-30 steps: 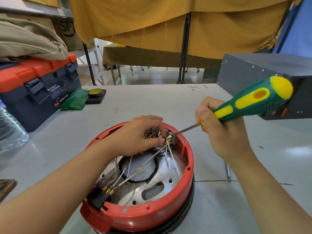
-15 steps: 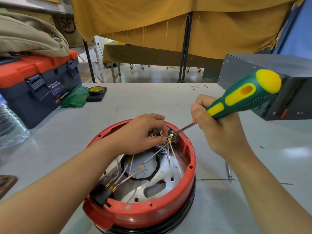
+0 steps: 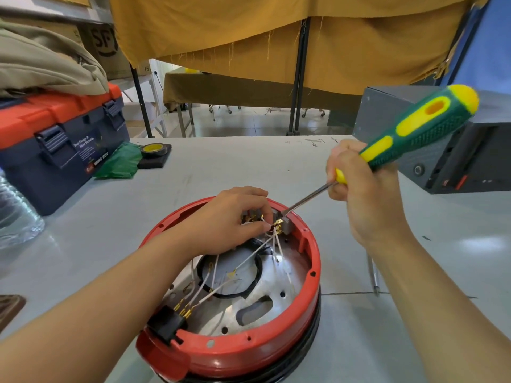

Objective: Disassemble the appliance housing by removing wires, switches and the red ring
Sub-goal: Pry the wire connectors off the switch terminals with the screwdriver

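Left hand [image 3: 229,219] pinches thin wires [image 3: 265,246] at the far-side switch [image 3: 286,223] — right hand [image 3: 365,194] grips a screwdriver [image 3: 414,131].
Wires look limp, connectors probably fragile — hold the rigid red ring [image 3: 312,261].

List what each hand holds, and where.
Right hand grips the screwdriver at the handle's lower end. Left hand pinches a white wire near its brass terminal.

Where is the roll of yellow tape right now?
In the head view, the roll of yellow tape sits on a small black pad at the far left of the grey table, beside the green cloth near the blue and red toolbox.
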Tool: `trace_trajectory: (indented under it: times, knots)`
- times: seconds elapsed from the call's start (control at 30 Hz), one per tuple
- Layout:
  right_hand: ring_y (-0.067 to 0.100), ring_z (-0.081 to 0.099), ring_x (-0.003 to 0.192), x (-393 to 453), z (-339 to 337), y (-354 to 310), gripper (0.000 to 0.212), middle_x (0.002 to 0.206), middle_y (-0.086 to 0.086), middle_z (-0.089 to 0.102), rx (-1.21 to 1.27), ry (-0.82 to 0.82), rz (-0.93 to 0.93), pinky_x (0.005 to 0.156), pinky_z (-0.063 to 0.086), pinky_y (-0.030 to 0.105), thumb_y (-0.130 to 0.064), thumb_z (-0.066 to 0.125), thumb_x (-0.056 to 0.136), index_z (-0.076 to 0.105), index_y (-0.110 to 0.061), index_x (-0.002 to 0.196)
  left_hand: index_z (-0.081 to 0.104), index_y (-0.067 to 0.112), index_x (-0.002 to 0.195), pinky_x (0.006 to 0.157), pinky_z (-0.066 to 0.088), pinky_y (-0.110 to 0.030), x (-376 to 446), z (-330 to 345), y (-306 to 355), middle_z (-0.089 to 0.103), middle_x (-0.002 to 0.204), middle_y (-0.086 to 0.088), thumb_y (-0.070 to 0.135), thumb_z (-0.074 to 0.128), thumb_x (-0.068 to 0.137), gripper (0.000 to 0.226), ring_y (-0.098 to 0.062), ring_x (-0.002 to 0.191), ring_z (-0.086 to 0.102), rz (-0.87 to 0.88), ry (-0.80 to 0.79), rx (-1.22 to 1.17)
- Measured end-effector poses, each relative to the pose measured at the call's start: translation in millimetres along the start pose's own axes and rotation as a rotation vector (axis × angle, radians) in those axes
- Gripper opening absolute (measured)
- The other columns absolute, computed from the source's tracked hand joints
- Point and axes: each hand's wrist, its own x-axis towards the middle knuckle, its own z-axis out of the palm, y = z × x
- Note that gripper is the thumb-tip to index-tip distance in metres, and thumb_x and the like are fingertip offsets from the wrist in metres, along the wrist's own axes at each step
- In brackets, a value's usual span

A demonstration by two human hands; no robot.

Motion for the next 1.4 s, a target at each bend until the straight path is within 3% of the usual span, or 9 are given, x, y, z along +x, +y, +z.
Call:
trace_trajectory:
  times: [0.13, 0.4, 0.53, 0.67, 0.83, 0.9, 1.03, 1.17, 1.4]
  knots:
    - [0.006, 0.034, 0.048, -10.6, 1.4, 5.6, 0.027, 0.050, -0.004, 0.037, -0.100, -0.011, -0.032, 0.047, 0.028, 0.012, -0.034, 0.047, 0.071, 0.042, -0.024, 0.047, 0.066, 0.029, 0.092, 0.099, 0.032, -0.022, 0.8, 0.8, -0.8, 0.047, 0.140, 0.004, 0.030, 0.059, 0.090, 0.007, -0.007, 0.127, 0.042, 0.013, 0.003, -0.001]
    - [0.006, 0.037, 0.052, -12.4, -1.8, 2.6, 0.034, 0.054, -0.003, 0.038, -0.168, -0.084, -0.090, 0.052, 0.030, 0.012, -0.035, 0.045, 0.078, 0.040, -0.009, 0.056, 0.065, 0.030, 0.092, 0.091, 0.030, -0.017, 0.0, 1.4, -0.7, 0.048, 0.139, 0.004, 0.029, 0.060, 0.090, 0.006, -0.002, 0.123, 0.041, 0.016, 0.009, 0.001]
    - [0.006, 0.034, 0.051, -14.0, -1.1, -2.6, 0.041, 0.055, 0.006, 0.033, -0.259, -0.170, -0.143, 0.051, 0.029, 0.010, -0.028, 0.046, 0.080, 0.038, 0.006, 0.059, 0.065, 0.030, 0.092, 0.094, 0.030, -0.018, 0.6, 1.9, -1.1, 0.047, 0.140, 0.005, 0.029, 0.059, 0.090, 0.006, -0.002, 0.126, 0.039, 0.015, 0.010, 0.004]
    - [0.005, 0.035, 0.050, -12.6, -1.4, -5.5, 0.040, 0.055, 0.001, 0.034, -0.300, -0.224, -0.142, 0.050, 0.028, 0.008, -0.028, 0.045, 0.080, 0.038, 0.004, 0.058, 0.066, 0.030, 0.092, 0.094, 0.030, -0.018, 0.7, 2.0, -1.3, 0.047, 0.139, 0.005, 0.030, 0.059, 0.090, 0.007, -0.002, 0.126, 0.038, 0.015, 0.010, 0.007]
    - [0.006, 0.027, 0.042, -5.1, -3.9, 3.6, 0.028, 0.052, -0.001, 0.032, -0.100, -0.042, 0.078, 0.044, 0.023, 0.016, -0.017, 0.046, 0.077, 0.042, -0.019, 0.049, 0.065, 0.031, 0.090, 0.091, 0.028, -0.016, 0.9, 2.5, -0.9, 0.047, 0.140, 0.006, 0.030, 0.059, 0.090, 0.006, -0.001, 0.127, 0.036, 0.014, 0.008, 0.002]
    - [0.008, 0.020, 0.039, -2.6, -7.2, 7.6, 0.023, 0.053, 0.007, 0.027, 0.023, 0.041, 0.173, 0.043, 0.017, 0.019, -0.014, 0.045, 0.073, 0.042, -0.015, 0.050, 0.065, 0.031, 0.090, 0.091, 0.029, -0.017, 0.9, 2.6, -1.0, 0.046, 0.140, 0.005, 0.029, 0.060, 0.089, 0.006, -0.002, 0.127, 0.037, 0.012, 0.006, -0.002]
    - [0.010, 0.017, 0.039, 0.4, -12.4, 16.7, 0.026, 0.042, -0.006, 0.027, 0.120, 0.126, 0.274, 0.042, 0.014, 0.021, -0.016, 0.047, 0.073, 0.043, -0.018, 0.047, 0.066, 0.029, 0.092, 0.096, 0.031, -0.021, 0.1, 2.2, -0.7, 0.046, 0.141, 0.004, 0.028, 0.060, 0.089, 0.006, -0.004, 0.128, 0.037, 0.012, 0.002, 0.002]
    - [0.011, 0.013, 0.038, 2.8, -13.9, 20.2, 0.020, 0.038, -0.007, 0.021, 0.156, 0.188, 0.352, 0.041, 0.014, 0.019, -0.018, 0.047, 0.068, 0.040, -0.015, 0.049, 0.067, 0.028, 0.091, 0.095, 0.030, -0.019, 0.4, 1.9, 0.7, 0.047, 0.140, 0.002, 0.026, 0.062, 0.088, 0.006, -0.003, 0.129, 0.037, 0.012, 0.008, -0.003]
    - [0.010, 0.014, 0.036, 1.6, -15.6, 23.3, 0.020, 0.038, -0.007, 0.021, 0.182, 0.241, 0.387, 0.040, 0.016, 0.018, -0.018, 0.048, 0.066, 0.041, -0.015, 0.048, 0.066, 0.029, 0.088, 0.102, 0.033, -0.025, -1.2, 1.1, 2.0, 0.046, 0.140, 0.002, 0.027, 0.061, 0.089, 0.006, -0.005, 0.130, 0.038, 0.009, 0.001, -0.002]
